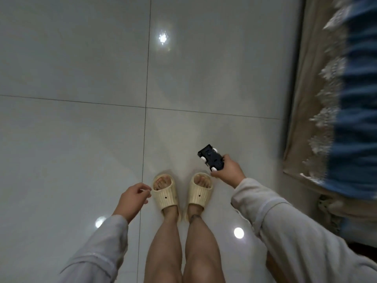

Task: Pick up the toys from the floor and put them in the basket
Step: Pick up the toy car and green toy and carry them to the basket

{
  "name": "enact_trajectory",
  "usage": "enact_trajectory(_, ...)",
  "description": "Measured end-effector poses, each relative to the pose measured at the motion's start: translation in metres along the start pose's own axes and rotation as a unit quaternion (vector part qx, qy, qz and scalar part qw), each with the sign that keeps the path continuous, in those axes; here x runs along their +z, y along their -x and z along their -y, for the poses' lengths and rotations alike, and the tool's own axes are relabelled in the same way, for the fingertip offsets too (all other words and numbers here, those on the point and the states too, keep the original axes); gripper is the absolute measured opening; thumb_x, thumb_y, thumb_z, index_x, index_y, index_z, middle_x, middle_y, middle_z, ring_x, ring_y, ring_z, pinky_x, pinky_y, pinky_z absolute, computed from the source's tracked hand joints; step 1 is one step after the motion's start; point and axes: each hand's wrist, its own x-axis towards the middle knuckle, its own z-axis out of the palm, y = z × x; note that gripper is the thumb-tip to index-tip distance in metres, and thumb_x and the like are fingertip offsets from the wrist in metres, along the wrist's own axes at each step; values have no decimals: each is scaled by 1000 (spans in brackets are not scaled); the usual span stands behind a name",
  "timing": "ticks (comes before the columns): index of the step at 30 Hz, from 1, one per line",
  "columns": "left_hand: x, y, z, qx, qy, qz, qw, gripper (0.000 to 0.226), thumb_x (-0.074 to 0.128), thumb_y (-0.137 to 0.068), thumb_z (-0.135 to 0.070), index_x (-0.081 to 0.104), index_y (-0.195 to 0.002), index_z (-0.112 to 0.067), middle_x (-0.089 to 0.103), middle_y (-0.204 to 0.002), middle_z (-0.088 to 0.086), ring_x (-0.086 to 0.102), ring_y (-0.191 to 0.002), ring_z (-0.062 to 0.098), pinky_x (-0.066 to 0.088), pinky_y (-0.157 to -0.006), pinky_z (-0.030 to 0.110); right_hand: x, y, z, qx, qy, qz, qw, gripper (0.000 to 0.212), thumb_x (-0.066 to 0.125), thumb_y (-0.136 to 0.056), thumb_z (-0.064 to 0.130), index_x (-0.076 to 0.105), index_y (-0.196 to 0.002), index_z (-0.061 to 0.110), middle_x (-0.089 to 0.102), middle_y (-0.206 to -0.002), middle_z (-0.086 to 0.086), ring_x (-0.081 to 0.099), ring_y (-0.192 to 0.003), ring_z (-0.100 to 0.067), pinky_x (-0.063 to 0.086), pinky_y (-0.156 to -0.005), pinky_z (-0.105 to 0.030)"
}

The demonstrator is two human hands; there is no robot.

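Observation:
My right hand (229,170) grips a small black toy car (211,158) with white wheels, held underside up above the floor to the right of my feet. My left hand (133,196) hangs beside my left foot with its fingers loosely curled and nothing in them. No basket and no other toys are in view.
Glossy grey floor tiles (81,78) fill most of the view, with lamp reflections. My feet in cream slippers (165,193) stand at the bottom centre. A bed with beige and blue lace-trimmed cover (336,99) runs along the right edge.

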Motion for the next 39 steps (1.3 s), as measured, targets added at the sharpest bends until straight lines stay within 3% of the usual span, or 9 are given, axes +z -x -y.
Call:
enact_trajectory(5,-16,114,-13,16,1,15,1000,21,48,-87,-3,65,-100,-3,63,-91,14,54,-76,24,39,-53,20,-71,145,14,-1,-25,24,999,45,73,-67,21,49,-104,13,64,-104,-9,60,-87,-25,50,-77,-34)
enact_trajectory(12,-47,268,-28,44,-53,36,997,14,49,-86,-6,61,-90,-12,64,-92,12,56,-73,26,34,-48,20,-125,334,35,-12,-45,47,998,43,75,-69,17,43,-97,14,56,-94,-4,53,-62,-18,40,-46,-21)
enact_trajectory(16,-72,313,-23,78,-79,33,993,21,48,-87,-8,65,-99,-9,65,-94,13,56,-67,24,34,-46,18,-122,388,23,10,-53,21,998,43,77,-66,14,44,-95,11,60,-95,-12,56,-74,-24,49,-57,-34)
enact_trajectory(19,-90,333,-7,86,-79,16,993,13,47,-88,-8,58,-90,-14,62,-88,9,52,-56,15,34,-46,18,-116,410,-1,28,-30,7,999,46,79,-63,16,46,-95,11,61,-97,-13,58,-84,-23,52,-79,-41)
enact_trajectory(22,-109,340,15,75,-41,-3,996,11,47,-89,-8,57,-89,-12,61,-88,11,52,-55,13,34,-47,20,-116,419,-25,41,-2,15,999,54,80,-61,23,50,-103,8,61,-99,-7,61,-92,-24,50,-81,-34)
enact_trajectory(25,-125,340,43,49,16,-22,998,12,46,-91,-7,57,-88,-11,61,-90,13,52,-56,16,34,-49,22,-115,416,-46,54,-24,-12,998,58,80,-62,15,52,-111,2,64,-103,-16,64,-98,-32,52,-87,-43)
enact_trajectory(28,-135,344,70,28,92,-50,994,12,45,-92,-7,57,-89,-9,61,-91,16,52,-56,18,34,-51,21,-121,413,-53,57,-38,-11,998,57,78,-66,6,51,-116,-3,62,-96,-17,61,-86,-30,52,-86,-45)
enact_trajectory(33,-123,352,108,-11,189,-82,979,11,47,-91,-11,58,-88,-10,61,-90,13,51,-59,19,35,-54,21,-140,408,-26,22,45,-11,999,55,77,-70,-1,54,-118,-13,63,-107,-30,60,-94,-34,47,-95,-48)
enact_trajectory(39,-72,379,144,-70,303,-122,942,11,49,-88,-11,58,-84,-10,61,-85,12,51,-57,21,34,-52,21,-171,395,53,-79,172,20,982,57,75,-75,7,47,-123,-7,59,-118,-24,49,-91,-21,41,-77,-31)
